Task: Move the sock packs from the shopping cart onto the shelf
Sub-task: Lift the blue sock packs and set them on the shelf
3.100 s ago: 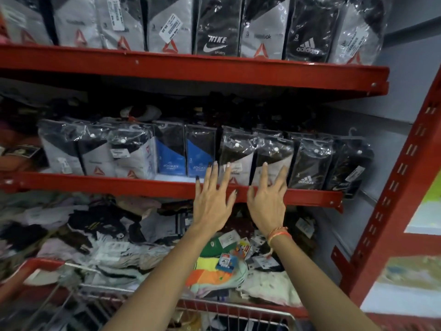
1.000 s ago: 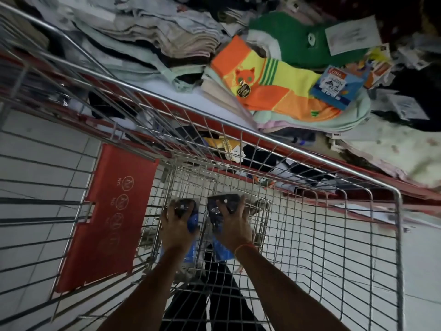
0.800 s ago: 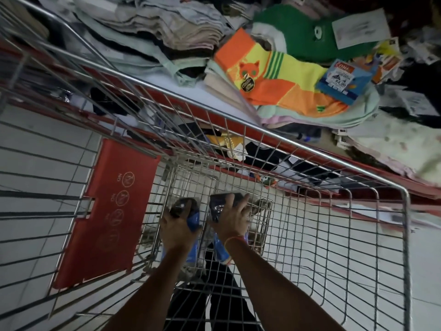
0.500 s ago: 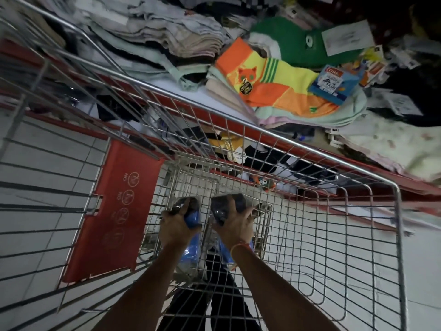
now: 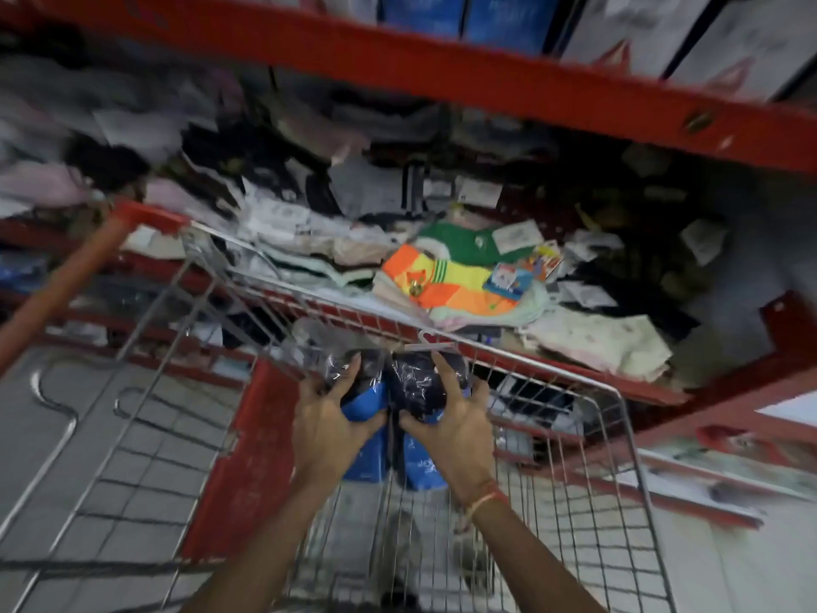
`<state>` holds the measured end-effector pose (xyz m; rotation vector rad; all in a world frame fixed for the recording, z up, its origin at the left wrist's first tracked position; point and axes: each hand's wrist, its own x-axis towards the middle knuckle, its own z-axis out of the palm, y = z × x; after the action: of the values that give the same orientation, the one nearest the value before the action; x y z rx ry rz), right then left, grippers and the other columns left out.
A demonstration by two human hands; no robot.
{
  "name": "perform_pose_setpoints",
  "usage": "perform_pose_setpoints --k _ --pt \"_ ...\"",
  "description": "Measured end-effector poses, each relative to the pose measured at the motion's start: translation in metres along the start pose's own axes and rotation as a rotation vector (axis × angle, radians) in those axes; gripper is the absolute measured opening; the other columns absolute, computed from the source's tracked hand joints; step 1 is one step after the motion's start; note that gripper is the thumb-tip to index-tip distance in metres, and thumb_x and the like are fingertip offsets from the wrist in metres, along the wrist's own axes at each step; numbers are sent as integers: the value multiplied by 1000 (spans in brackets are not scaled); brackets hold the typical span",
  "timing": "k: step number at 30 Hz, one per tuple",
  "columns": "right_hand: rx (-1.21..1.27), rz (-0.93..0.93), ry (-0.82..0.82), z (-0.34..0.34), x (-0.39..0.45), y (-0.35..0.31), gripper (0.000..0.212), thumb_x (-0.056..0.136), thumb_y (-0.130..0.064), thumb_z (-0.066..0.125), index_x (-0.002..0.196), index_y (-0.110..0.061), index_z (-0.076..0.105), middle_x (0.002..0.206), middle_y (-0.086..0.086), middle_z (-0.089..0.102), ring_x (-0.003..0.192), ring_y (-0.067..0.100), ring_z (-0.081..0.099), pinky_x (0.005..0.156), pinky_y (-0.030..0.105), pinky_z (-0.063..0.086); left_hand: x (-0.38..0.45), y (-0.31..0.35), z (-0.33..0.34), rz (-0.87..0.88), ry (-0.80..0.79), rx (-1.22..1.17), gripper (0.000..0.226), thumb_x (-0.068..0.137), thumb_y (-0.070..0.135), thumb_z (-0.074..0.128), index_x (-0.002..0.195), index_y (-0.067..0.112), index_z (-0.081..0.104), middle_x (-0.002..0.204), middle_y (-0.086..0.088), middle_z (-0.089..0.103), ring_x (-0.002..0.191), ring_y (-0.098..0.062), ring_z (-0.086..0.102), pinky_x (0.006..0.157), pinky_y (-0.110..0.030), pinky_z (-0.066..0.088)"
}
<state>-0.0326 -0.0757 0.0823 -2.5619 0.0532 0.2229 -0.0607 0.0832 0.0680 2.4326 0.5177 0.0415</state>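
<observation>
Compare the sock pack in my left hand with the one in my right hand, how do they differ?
The left sock pack sits a little lower, and its blue card shows between the left hand's thumb and fingers. The right sock pack shows more dark sock above the right hand, and a hanger hook tops it; none shows on the left. Both are clear-wrapped dark socks on blue cards, held upright over the shopping cart.

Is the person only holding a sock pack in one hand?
No, the left hand grips one sock pack and the right hand grips a second sock pack above the cart.

Orange-yellow striped socks (image 5: 446, 280) on loose garment pile (image 5: 597, 342), green item (image 5: 460, 241) behind, possibly socks
</observation>
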Motion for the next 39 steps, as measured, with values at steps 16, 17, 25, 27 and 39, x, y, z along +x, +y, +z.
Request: perform_pose_setpoints --k 16,17,25,27,39 --pt "285 -359 577 -208 33 -102 87 71 -54 75 143 -50 26 137 8 38 78 14 55 68 21 50 58 170 -169 377 502 -227 77 65 51 76 134 42 44 116 -6 44 83 -14 48 67 -26 43" --pt "297 -383 600 -218 36 -107 86 73 -54 74 143 -50 25 137 7 37 71 9 52 62 15 46 62 177 -177 383 521 -248 77 65 52 76 134 42 44 116 -5 44 87 -17 51 69 -28 45" --pt "344 -511 798 -280 76 -164 85 81 -51 68 148 -44 17 140 15 32 104 31 55 85 37 52 106 245 -233 496 764 -273 76 65 55 74 134 44 43 107 -5 46 89 -20 54 67 -33 52" --pt "363 -529 854 -288 87 -180 83 83 -47 67 148 -45 15 142 17 30 108 35 55 88 41 52 119 261 -241 518 821 -256 76 66 53 74 135 44 43 107 -7 47 89 -21 52 66 -32 50" --pt "336 -540 984 -274 152 -208 76 93 -32 60 149 -41 9 152 18 17 136 36 34 90 48 55 184 307 -214 578 889 -227 75 64 41 80 133 35 49 114 -18 50 93 -32 57 64 -40 55"
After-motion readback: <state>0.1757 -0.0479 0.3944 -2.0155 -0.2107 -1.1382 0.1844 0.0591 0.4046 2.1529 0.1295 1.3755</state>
